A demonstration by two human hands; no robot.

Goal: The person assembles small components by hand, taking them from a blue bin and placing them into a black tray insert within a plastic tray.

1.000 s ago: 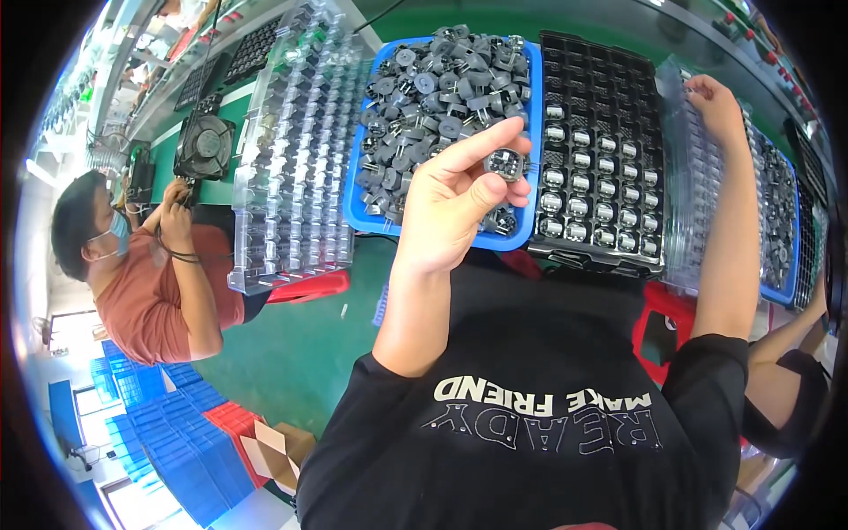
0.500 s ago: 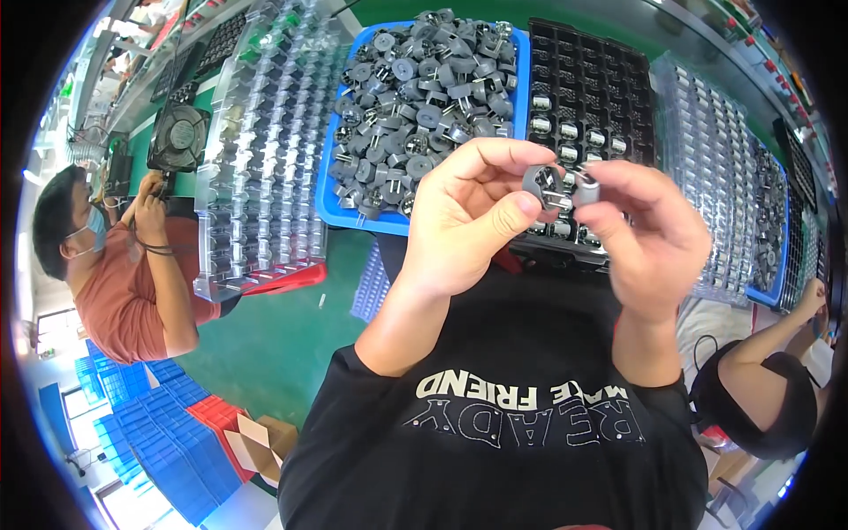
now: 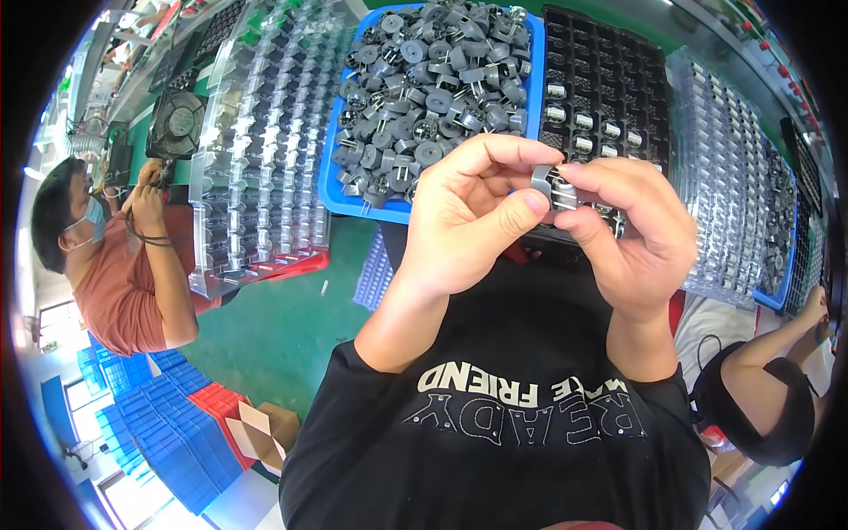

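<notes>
My left hand (image 3: 464, 216) pinches a grey round plug part (image 3: 541, 180) with metal prongs between thumb and fingertips. From the other side, my right hand (image 3: 638, 231) grips a small silver metal cylinder (image 3: 564, 193) with thumb and forefinger. The two pieces meet in front of my chest; how far one sits inside the other is hidden by the fingers. Just beyond my hands is a blue bin (image 3: 329, 181) heaped with similar grey parts. Beside it lies a black compartment tray (image 3: 605, 75) holding several silver cylinders.
Clear plastic trays are stacked at left (image 3: 265, 150) and right (image 3: 720, 168), the right ones filled with silver pieces. A co-worker (image 3: 132, 265) sits at left by a black fan (image 3: 179, 124); another person (image 3: 764, 397) is at right. Blue crates (image 3: 168, 433) and a cardboard box (image 3: 265, 433) stand lower left.
My right hand has moved left, bringing the silver cylinder from a small gap up against the grey plug part. The left hand keeps its hold; the view has shifted slightly.
</notes>
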